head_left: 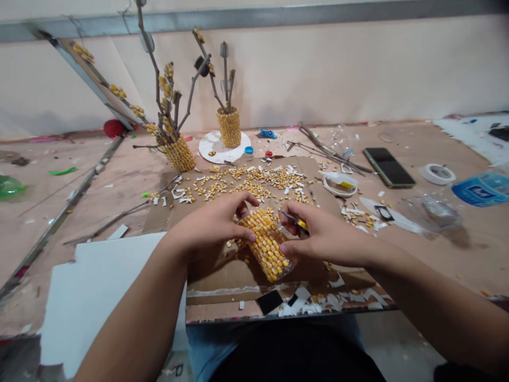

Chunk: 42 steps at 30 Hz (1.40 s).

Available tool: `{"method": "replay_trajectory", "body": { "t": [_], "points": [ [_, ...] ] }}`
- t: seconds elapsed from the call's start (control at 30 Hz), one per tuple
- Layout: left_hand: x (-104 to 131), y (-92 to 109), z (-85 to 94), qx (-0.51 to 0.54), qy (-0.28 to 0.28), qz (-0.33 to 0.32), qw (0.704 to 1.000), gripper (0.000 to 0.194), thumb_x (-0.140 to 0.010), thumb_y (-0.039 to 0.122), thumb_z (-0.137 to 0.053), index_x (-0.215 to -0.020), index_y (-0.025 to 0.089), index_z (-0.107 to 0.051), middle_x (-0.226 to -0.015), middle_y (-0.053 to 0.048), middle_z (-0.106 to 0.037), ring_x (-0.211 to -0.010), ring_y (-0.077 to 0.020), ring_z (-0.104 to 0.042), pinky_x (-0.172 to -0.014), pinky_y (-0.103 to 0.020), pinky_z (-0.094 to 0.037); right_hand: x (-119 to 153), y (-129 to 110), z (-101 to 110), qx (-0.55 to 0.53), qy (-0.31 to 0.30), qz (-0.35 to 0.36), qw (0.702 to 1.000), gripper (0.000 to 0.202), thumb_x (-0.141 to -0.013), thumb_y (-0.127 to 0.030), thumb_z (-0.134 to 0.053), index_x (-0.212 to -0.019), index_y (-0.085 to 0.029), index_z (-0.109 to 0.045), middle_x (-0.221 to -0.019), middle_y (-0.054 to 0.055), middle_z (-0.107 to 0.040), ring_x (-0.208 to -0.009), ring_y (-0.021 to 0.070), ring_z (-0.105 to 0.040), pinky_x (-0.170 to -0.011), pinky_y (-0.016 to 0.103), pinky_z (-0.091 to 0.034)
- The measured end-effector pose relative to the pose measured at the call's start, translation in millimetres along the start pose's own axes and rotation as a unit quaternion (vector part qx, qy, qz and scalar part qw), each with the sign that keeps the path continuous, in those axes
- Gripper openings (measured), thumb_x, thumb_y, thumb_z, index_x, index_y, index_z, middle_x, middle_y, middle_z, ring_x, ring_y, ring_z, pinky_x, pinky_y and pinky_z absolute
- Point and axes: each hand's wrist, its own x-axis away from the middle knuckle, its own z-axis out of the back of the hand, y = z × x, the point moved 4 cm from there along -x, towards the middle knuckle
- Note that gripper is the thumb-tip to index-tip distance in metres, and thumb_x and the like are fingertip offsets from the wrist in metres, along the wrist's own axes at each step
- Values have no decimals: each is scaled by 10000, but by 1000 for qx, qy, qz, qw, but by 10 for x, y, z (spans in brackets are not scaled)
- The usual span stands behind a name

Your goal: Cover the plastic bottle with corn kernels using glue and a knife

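Observation:
A clear plastic cup (267,245), tilted and largely covered in rows of yellow corn kernels, is at the table's front. My left hand (222,218) grips its upper end, thumb on the near side and fingers around the far side. In my right hand (314,233) is a slim black-and-yellow tool (299,223); its exact kind is not clear. The right thumb tip rests at the cup's right side. Bare clear plastic shows along the cup's lower right edge. Loose corn kernels (254,178) and white scraps lie on the cardboard (210,270) just beyond.
Two kernel-covered pots, one at left (178,154) and one on a white disc (229,127), hold twigs. To the right lie a phone (388,167), a tape roll (437,173), a glue bottle (340,180) and a blue-labelled bottle (481,188). White board (99,286) overhangs the front left.

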Motion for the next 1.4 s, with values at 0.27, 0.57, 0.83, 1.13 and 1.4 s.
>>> {"method": "replay_trajectory", "body": {
  "t": [0.27,0.57,0.83,1.13,1.4],
  "points": [
    [-17,-3,14,4,9,-18,1000,619,-742,344,-860,-1300,221,-624,-1198,-68,-697,-1119,-285,-654,-981,-436,-523,39,-41,150,3,53,43,998,279,-841,-404,-755,-870,-221,-546,-791,-25,-550,-721,156,-509,-654,296,-416],
    [-31,-33,249,38,172,-63,982,288,-931,434,-633,-1037,183,-726,-923,-52,-725,-823,-197,-641,-759,-338,-510,493,292,538,247,144,78,955,305,-1002,-396,-620,-770,-230,-513,-706,-1,-567,-661,171,-491,-647,307,-347],
    [25,6,371,59,334,-52,939,250,-888,376,-599,-714,197,-621,-612,12,-570,-586,-147,-480,-577,-278,-373,545,664,254,337,95,47,935,268,-917,-138,-645,-1128,-199,-798,-1083,111,-774,-967,238,-680,-851,333,-455],
    [18,10,290,90,362,-80,924,247,-943,325,-462,-719,229,-502,-617,34,-499,-589,-153,-463,-582,-277,-370,547,469,115,371,49,39,926,302,-703,-10,-629,-890,-181,-794,-985,108,-782,-906,257,-700,-802,336,-474],
    [115,218,114,73,328,-139,932,446,-1019,464,-420,-644,227,-470,-608,27,-488,-607,-155,-466,-631,-295,-384,476,273,166,273,139,119,944,118,-1003,-248,-565,-969,-201,-667,-935,75,-740,-858,209,-679,-783,332,-525]
  ]
}}
